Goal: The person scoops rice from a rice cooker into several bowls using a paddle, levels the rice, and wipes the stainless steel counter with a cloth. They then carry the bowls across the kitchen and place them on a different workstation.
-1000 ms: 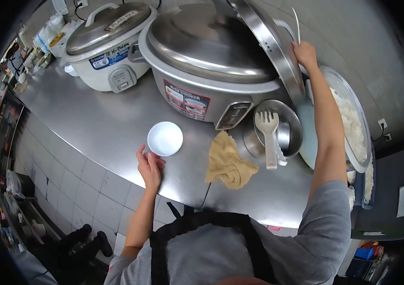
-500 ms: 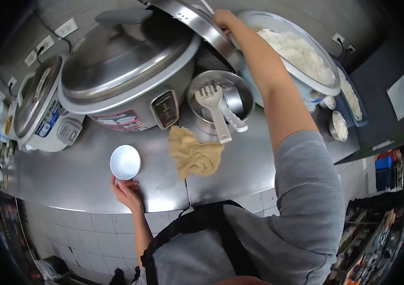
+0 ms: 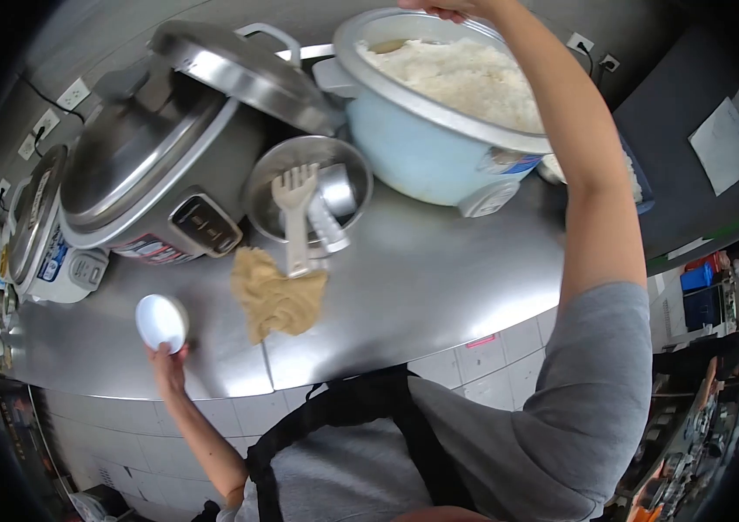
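In my left hand (image 3: 169,365) is a small white bowl (image 3: 161,323), held tilted by its near edge over the left part of the steel counter. My right hand (image 3: 446,9) is at the top edge of the view, above the far rim of a pale blue rice cooker (image 3: 421,143). Its fingers look curled, but the frame cuts much of the hand off, and I cannot tell what they hold. White cooked rice (image 3: 465,83) fills this uncovered cooker. A steel lid (image 3: 243,74) with a looped handle leans against the large closed cooker (image 3: 139,165) to the left.
A steel pot (image 3: 256,196) mid-counter holds a pale fork-shaped paddle (image 3: 295,209) and a metal cup (image 3: 334,187). A tan cloth (image 3: 275,296) lies before it. Far left stands a smaller rice cooker (image 3: 43,252). The steel counter (image 3: 421,287) ends at a tiled floor.
My right hand has let go of the lid and moved right, over the rice cooker. The lid rests by itself. My view has shifted right; the left hand keeps the bowl.
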Demonstrator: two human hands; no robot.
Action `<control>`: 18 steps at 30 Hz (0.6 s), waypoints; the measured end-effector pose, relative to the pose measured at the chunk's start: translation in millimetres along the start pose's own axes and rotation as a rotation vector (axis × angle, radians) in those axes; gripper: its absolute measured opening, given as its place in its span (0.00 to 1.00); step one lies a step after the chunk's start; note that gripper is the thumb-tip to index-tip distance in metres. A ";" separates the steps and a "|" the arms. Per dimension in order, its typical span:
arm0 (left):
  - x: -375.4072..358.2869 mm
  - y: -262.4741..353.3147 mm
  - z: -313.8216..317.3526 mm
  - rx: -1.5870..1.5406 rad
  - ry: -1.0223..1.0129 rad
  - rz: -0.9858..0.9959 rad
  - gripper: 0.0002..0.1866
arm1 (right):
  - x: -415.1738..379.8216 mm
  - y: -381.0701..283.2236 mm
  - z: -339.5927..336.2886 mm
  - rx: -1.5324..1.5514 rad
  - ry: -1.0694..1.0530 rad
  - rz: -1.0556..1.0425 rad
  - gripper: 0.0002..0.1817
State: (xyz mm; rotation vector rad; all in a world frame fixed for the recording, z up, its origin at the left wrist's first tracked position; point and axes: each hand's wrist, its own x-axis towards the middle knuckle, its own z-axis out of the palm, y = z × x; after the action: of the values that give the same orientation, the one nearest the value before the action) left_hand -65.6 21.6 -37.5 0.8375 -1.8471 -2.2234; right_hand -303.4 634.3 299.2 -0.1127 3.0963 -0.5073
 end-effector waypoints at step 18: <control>-203.8 105.8 273.2 -0.618 -0.451 0.182 0.37 | -57.0 133.7 19.2 -0.771 0.279 -0.376 0.15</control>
State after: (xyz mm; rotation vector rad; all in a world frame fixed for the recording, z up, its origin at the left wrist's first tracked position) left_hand -54.7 321.9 154.9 0.0611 -1.1489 -2.7608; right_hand -255.7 758.6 237.8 -0.6742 3.3395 0.7694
